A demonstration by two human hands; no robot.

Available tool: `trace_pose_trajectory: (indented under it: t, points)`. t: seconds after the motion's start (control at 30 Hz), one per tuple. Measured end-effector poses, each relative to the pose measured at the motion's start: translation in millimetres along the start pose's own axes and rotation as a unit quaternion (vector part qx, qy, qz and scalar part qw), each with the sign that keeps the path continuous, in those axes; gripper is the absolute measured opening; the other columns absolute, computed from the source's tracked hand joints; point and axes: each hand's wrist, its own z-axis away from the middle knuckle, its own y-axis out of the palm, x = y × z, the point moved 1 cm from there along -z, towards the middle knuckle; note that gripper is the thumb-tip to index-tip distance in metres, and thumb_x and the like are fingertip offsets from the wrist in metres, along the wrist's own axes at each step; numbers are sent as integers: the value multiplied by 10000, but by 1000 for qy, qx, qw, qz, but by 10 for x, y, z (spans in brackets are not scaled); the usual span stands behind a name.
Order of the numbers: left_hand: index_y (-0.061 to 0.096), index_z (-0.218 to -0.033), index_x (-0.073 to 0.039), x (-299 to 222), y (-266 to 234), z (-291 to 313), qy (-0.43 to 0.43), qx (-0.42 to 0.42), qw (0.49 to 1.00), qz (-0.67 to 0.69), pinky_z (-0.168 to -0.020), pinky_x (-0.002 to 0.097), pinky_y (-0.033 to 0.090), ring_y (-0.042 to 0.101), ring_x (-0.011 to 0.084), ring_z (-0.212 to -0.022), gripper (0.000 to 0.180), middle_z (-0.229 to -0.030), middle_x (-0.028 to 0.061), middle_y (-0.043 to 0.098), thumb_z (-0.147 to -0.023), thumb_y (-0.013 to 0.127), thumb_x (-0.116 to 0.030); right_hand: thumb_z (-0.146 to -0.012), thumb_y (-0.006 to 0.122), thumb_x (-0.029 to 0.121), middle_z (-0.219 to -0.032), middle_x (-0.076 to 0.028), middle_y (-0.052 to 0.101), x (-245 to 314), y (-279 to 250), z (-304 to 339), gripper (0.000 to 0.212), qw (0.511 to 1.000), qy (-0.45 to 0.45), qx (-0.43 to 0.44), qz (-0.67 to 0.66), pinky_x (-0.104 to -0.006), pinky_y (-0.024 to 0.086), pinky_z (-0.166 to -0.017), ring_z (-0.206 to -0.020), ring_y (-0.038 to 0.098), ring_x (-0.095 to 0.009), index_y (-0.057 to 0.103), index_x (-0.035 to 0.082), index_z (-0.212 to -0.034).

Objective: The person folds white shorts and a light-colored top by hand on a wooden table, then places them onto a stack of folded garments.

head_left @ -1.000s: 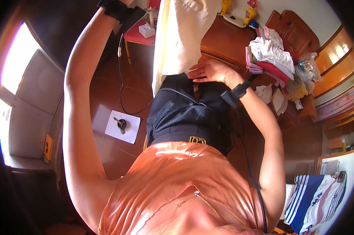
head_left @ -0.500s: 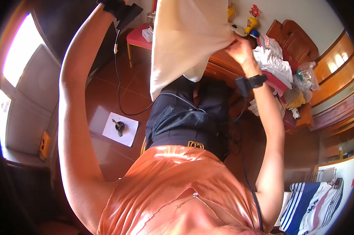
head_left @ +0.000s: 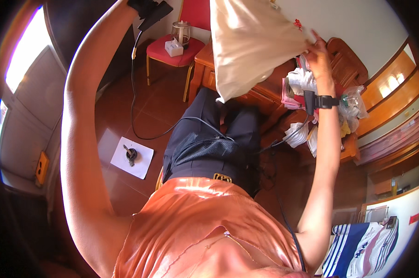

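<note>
A large cream cloth [head_left: 251, 51] hangs at the top middle of the head view, drawn out toward the right. Whether it is a garment I cannot tell. My right hand [head_left: 318, 55] pinches its right corner, with one finger sticking up. Folds run from this grip across the fabric, and its lower tip dangles just above my knees. The upper edge of the picture cuts off my left hand and the cloth's top. Of that raised left arm [head_left: 84, 92], the forearm and a black wrist strap [head_left: 147, 11] show.
Beyond the cloth stands a wooden desk [head_left: 202, 60], with piled folded clothes [head_left: 300, 83] at its right. A red chair [head_left: 191, 48] holds a white box [head_left: 174, 47] and a glass jug [head_left: 181, 32]. Cables [head_left: 147, 138] cross my lap. White paper [head_left: 133, 160] carrying a dark object lies on the floor.
My right hand has moved up and to the right, pulling the cloth's corner with it. The cloth has shifted right and its lower tip has risen, showing more of the red chair and desk.
</note>
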Motion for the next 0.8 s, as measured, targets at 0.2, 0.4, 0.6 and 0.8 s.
trace_pose_trajectory:
  t: [0.2,0.4,0.6,0.8]
  points:
    - [646,-964,-67,-79,-1,-17,-6,-2,1000,-2,-691,278,439,524,127,-745,322,-843,18,599,-773,775,-291,-858,600,-12,-1224,-108,582,339,-149,62,472,991,28,10,131,-328,416,-962,-1129,535,-182,524,96,-1312]
    - [642,-947,-63,-239,15,-37,-16,11,1000,12,-626,238,423,483,99,-650,290,-753,-13,560,-785,766,-268,-853,646,42,-1145,-100,628,459,-142,204,377,998,-16,2,68,-294,448,-935,-1057,583,-161,567,-40,-1213]
    - [637,-937,-40,-148,-116,-254,-27,126,979,158,-517,165,379,412,53,-549,196,-697,-33,523,-845,703,-200,-826,674,31,-1011,-85,673,589,-16,334,366,978,-102,-61,174,-252,489,-833,-904,635,-155,591,-50,-1173]
    - [627,-908,-12,425,105,-416,-175,174,929,277,-474,161,387,436,41,-556,80,-705,-7,546,-877,641,-85,-762,788,212,-785,-47,675,427,30,325,321,811,-164,-181,531,-205,451,-632,-676,577,-72,703,-17,-971]
